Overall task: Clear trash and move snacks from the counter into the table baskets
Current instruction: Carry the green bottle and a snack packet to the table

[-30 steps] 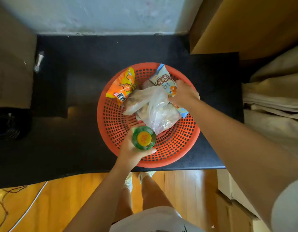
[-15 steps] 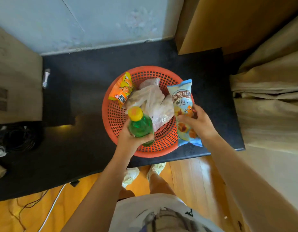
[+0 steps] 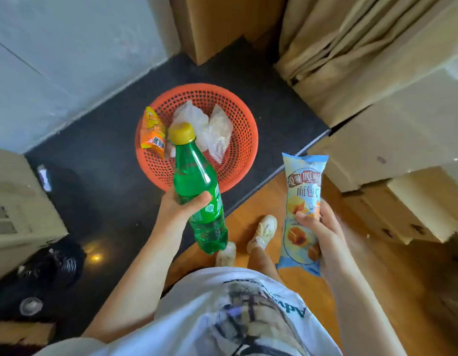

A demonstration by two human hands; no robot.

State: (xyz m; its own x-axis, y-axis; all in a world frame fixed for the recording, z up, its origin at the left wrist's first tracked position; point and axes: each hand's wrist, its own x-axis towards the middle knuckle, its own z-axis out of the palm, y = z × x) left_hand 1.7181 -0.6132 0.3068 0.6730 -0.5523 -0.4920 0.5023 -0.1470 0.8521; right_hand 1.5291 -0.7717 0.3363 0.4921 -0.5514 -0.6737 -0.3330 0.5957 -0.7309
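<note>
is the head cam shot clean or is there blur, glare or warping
Head view: the green bottle and blue snack packet read sharp; the frame edges smear, the shirt is soft, a glare spot shines on the dark counter, and wide-angle warp bends its edge.

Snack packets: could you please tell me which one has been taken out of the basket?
The light blue bread packet, held in the right hand; the orange packet lies in the red basket.

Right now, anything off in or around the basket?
One thing: the orange snack packet hangs over the red basket's left rim, half out. Clear plastic bags sit inside; no spills or damage visible.
</note>
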